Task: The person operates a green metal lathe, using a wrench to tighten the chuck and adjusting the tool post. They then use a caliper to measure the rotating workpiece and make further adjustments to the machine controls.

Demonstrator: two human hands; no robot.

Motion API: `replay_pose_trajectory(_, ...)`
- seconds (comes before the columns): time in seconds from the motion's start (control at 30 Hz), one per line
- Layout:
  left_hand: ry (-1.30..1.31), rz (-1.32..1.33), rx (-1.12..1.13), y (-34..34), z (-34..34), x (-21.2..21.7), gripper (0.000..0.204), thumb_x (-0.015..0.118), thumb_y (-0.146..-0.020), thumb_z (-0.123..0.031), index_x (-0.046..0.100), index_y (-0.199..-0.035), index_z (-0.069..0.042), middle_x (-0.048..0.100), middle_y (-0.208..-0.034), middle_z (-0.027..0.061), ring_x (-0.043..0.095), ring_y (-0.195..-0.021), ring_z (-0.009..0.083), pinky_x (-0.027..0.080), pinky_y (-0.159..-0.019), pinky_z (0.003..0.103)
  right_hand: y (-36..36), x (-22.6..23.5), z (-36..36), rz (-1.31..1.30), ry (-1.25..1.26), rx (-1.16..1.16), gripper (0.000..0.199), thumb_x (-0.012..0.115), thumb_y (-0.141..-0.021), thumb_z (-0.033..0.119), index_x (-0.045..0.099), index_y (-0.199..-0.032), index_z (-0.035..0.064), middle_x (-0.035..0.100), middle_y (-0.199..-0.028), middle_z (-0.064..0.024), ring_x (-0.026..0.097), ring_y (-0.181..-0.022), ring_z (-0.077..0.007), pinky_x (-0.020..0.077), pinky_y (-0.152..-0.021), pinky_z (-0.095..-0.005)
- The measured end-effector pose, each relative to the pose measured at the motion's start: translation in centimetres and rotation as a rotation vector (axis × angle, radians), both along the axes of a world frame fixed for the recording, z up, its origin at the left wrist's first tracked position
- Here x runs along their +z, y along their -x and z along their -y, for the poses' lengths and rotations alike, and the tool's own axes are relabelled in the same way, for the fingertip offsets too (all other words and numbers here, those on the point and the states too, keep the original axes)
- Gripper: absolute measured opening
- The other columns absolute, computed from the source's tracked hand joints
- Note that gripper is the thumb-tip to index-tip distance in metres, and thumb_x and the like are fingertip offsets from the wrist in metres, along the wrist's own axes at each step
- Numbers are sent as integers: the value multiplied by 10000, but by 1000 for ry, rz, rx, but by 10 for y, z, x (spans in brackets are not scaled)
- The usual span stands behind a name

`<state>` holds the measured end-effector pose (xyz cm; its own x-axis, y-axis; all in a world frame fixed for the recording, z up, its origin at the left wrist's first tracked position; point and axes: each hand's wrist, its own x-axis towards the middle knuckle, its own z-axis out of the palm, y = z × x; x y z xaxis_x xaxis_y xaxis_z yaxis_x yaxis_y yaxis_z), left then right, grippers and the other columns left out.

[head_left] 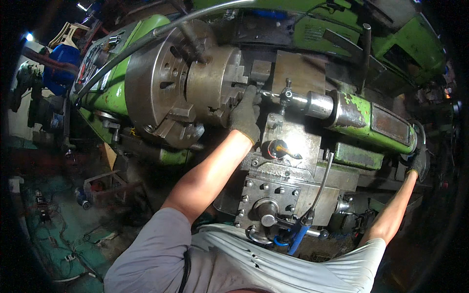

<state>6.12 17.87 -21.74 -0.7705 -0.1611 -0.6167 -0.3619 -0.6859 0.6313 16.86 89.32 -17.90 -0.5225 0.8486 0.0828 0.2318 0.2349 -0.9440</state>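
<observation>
My gloved left hand (245, 115) grasps the tool (266, 93) beside the chuck (205, 83); at three o'clock, my right hand (416, 165) clenches the handwheel (423, 146).

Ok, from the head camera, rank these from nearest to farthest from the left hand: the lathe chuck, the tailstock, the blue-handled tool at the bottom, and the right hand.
1. Lathe chuck: the gloved left hand touches its jaws, just to its left.
2. Tailstock: green, to the right of the hand.
3. Blue-handled tool: below, near the person's waist.
4. Right hand: far right, at the tailstock's end.
</observation>
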Motion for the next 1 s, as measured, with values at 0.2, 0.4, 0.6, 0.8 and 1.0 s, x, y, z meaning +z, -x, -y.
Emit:
replay_pose_trajectory(0.2, -92, -63, 32, 1, 3, -17, 214, 769, -938, -349, 717, -997, -150, 672, -933, -21, 552, -847, 74, 418, -758, 233, -1, -32, -48, 76, -299, 12, 543, 529, -1052, 497, 722, -1192, 10, 707, -1071, -59, 574, -902, -204, 498, -833, -391)
replay_pose_trajectory(0.4, 12, -73, 9, -2, -3, -14, 209, 756, -943, -354, 715, -996, -156, 675, -927, -20, 577, -835, 93, 471, -747, 266, 2, -37, -61, 71, -236, 17, 500, 539, -1042, 475, 733, -1151, 28, 694, -1054, -70, 576, -919, -211, 508, -854, -401)
replay_pose_trajectory(0.6, -36, -47, 5, 0, 6, -26, 208, 746, -948, -359, 706, -992, -160, 678, -906, -20, 608, -841, 114, 515, -752, 304, 3, -10, -3, 31, 79, 101, 435, 517, -1050, 418, 685, -1247, 69, 671, -1138, -74, 572, -1010, -201, 505, -911, -370)
replay_pose_trajectory(0.8, -94, -125, 34, 2, 7, -27, 269, 770, -924, -392, 714, -1017, -146, 670, -968, -19, 563, -896, 104, 437, -867, 284, 16, 22, 55, 54, 42, 420, 478, 485, -1064, 379, 580, -1434, 91, 643, -1325, -52, 574, -1192, -184, 464, -1048, -322)
replay_pose_trajectory(1.0, -7, -16, -21, 3, -6, -7, 228, 779, -925, -373, 712, -954, -157, 665, -901, -21, 535, -788, 84, 447, -764, 261, -23, -33, -80, 24, -89, 20, 536, 590, -1003, 518, 686, -1280, 70, 674, -1135, -52, 589, -1012, -220, 515, -831, -405)
